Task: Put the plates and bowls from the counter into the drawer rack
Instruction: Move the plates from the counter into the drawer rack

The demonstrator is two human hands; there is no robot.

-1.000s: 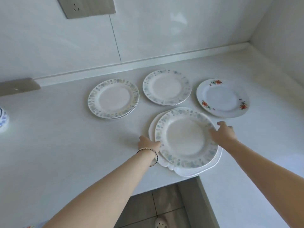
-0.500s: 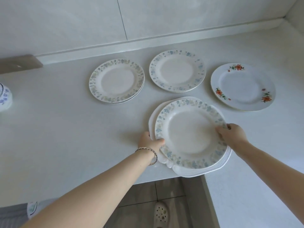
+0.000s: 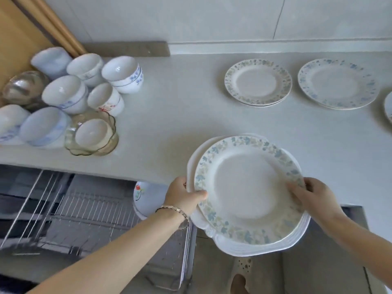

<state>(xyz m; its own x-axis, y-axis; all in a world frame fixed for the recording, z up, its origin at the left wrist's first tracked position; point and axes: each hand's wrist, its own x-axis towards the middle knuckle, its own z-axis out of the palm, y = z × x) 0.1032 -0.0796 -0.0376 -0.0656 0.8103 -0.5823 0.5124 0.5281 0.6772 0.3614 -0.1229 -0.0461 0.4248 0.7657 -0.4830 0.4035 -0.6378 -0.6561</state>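
A stack of plates [image 3: 248, 192], a blue-flowered one on top of white scalloped ones, hangs over the counter's front edge. My left hand [image 3: 183, 195] grips its left rim and my right hand [image 3: 311, 193] grips its right rim. Below the counter at the left, the wire drawer rack [image 3: 89, 211] stands pulled out, with one red-flowered plate [image 3: 146, 198] upright in it. Two more stacks of flowered plates [image 3: 257, 81] [image 3: 338, 82] lie on the counter behind. Several white bowls [image 3: 63, 92] cluster at the far left of the counter.
A glass bowl [image 3: 93, 134] holding a white bowl sits near the counter's front edge. A wooden panel [image 3: 19, 37] rises at the far left. The counter [image 3: 174, 115] turns a corner at the right. Part of another plate [image 3: 388, 107] shows at the right edge.
Both hands have closed on the plate stack and drawn it toward me, past the counter's edge. The view has swung left and down, bringing the bowls and drawer rack into sight.
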